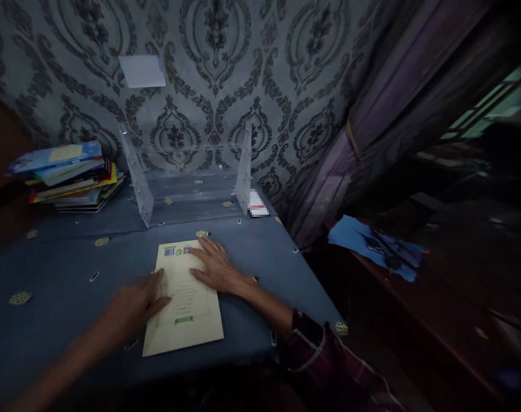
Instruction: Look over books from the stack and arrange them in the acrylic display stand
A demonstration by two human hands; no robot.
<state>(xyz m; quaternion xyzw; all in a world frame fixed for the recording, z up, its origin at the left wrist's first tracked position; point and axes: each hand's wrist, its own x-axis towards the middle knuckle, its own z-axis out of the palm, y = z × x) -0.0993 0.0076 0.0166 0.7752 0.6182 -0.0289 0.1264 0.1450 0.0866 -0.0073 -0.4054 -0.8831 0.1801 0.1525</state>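
A pale yellow book [187,332] lies flat near the front edge of the table, its barcode end pointing away from me. My right hand [215,266] rests on the book's far right part with the fingers spread. At the book's left edge is my left hand [142,297], slightly blurred, its thumb and forefinger apart over the cover. Neither hand grips anything. Behind the book stands a clear acrylic rack [138,189] with two upright side panels and see-through shelves.
A stack of books [71,177] sits at the back left of the blue patterned tablecloth [63,257]. Beside the rack's right panel lies a small white item [259,206], partly pixelated. On a lower dark red surface to the right is a blue cloth [350,232] with dark tools on it.
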